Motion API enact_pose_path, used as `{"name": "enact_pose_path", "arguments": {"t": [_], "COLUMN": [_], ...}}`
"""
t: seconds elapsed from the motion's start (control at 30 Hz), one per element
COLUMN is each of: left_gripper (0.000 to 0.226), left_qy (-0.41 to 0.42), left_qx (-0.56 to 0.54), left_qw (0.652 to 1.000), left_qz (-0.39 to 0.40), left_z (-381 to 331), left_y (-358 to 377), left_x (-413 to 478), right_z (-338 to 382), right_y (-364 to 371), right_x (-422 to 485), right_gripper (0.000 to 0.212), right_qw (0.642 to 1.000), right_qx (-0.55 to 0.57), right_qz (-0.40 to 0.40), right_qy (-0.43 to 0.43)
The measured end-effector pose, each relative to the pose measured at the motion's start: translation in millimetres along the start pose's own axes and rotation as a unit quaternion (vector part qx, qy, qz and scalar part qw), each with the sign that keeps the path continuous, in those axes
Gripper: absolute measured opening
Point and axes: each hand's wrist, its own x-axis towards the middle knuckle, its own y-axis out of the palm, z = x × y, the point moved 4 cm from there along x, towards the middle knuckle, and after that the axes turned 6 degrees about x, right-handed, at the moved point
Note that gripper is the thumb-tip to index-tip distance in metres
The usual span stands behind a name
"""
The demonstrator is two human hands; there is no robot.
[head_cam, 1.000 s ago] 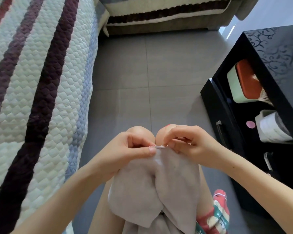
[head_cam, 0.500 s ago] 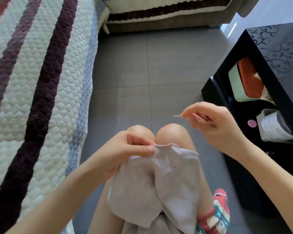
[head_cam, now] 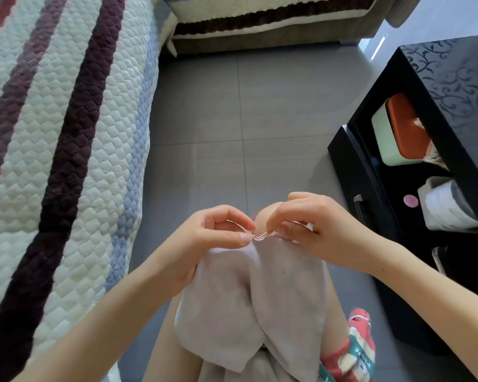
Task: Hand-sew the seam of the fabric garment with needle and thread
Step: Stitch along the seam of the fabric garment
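Grey floor tiles [head_cam: 218,106] spread below a seated person. Nearest the camera, the pale fabric garment [head_cam: 254,293] drapes limp over the thighs, its top edge lying at the knees. At that edge the left hand [head_cam: 213,238] pinches the seam between thumb and forefinger, while the right hand [head_cam: 315,230] pinches the needle [head_cam: 262,235], whose tip seems to sit in the cloth just beside the left thumb. A loop of reddish thread [head_cam: 253,216] arcs above them. The cloth looks light, soft and apt to slip or pucker, so it is probably best held close by the stitch, taut between both hands. Farther off are a quilted striped cover [head_cam: 53,161] on the left and a black cabinet [head_cam: 453,78] on the right.
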Motion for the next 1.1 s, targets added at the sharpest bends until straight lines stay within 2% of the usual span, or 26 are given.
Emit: {"name": "enact_pose_path", "arguments": {"t": [0.2, 0.33, 0.57, 0.77, 0.9, 1.1], "left_gripper": [0.027, 0.037, 0.042, 0.039, 0.039, 0.038], "left_qy": [0.001, -0.001, 0.007, 0.014, 0.019, 0.033], "left_qx": [0.009, 0.01, 0.005, -0.004, -0.012, -0.016], "left_qw": [1.0, 1.0, 1.0, 1.0, 1.0, 0.999], "left_qz": [-0.004, -0.013, -0.013, -0.007, -0.007, -0.004], "left_z": [1, 1, -2, -4, -5, -8], "left_y": [-1, -1, -1, 0, 1, 0], "left_x": [1, 1, 1, 1, 1, 0], "right_z": [-6, -11, -9, -10, -8, -9], "right_y": [0, -4, 3, 8, 10, 14], "right_x": [1, 2, 4, 2, 1, 1], "right_gripper": [0.021, 0.023, 0.015, 0.019, 0.029, 0.025], "right_qw": [0.998, 0.995, 0.989, 0.978, 0.965, 0.951], "right_qx": [0.043, 0.063, 0.123, 0.184, 0.244, 0.294], "right_qz": [-0.01, -0.012, 0.017, 0.015, 0.007, 0.02], "right_qy": [0.043, 0.075, 0.084, 0.1, 0.097, 0.096]}}
